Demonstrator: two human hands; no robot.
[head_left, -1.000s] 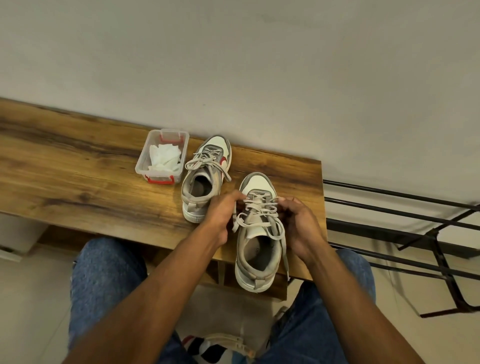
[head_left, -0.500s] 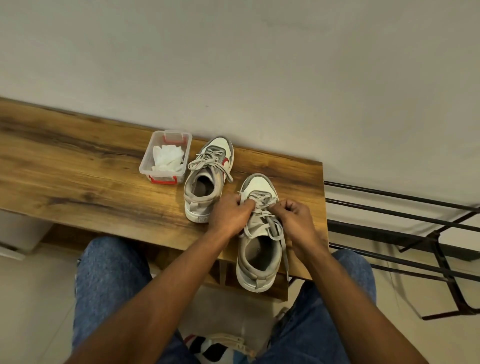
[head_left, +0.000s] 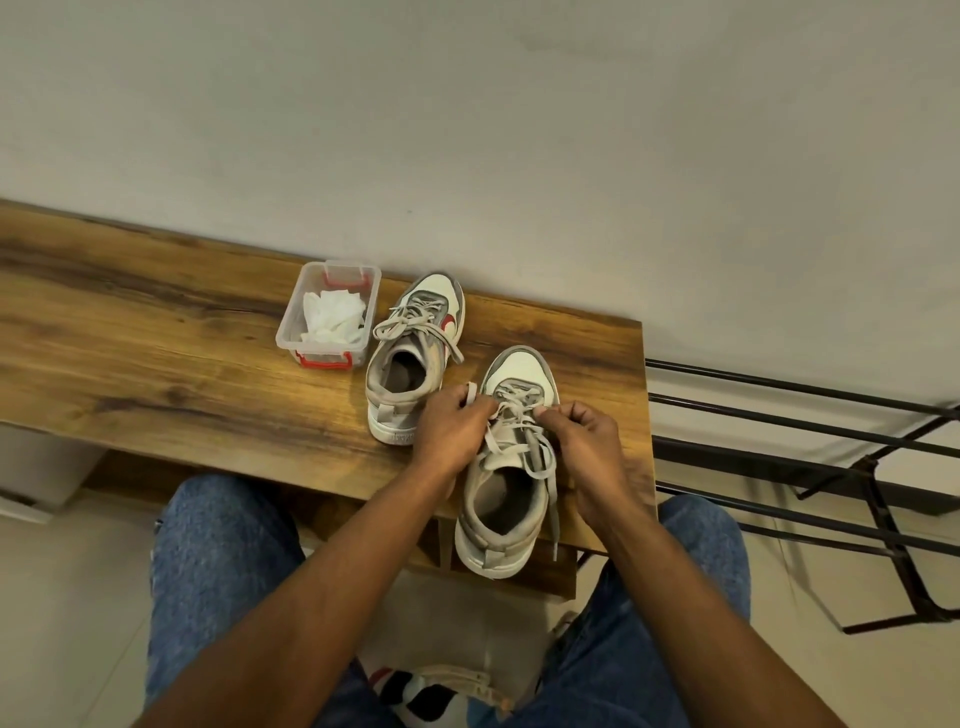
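The shoe (head_left: 519, 371) being laced stood at the right end of the bench (head_left: 156, 338). Its long axis ran near to far, with the toe toward the wall and the heel jutting over the near edge. Both hands sat on its far half, one on each side of the tongue. The left hand (head_left: 452, 428) had its fingers curled and pinched a loop of the lace (head_left: 535, 460) at the shoe's left edge. The right hand (head_left: 587, 441) pinched another strand just right of the eyelets. The two pinches lay about level across the shoe, so neither hand was clearly nearer, and the next pull would probably run sideways, across the long axis. One loose lace end trailed down the right side toward the heel. A second shoe (head_left: 410, 358) stood just to the left, beside a plastic box (head_left: 287, 332) holding white cloths (head_left: 332, 317).
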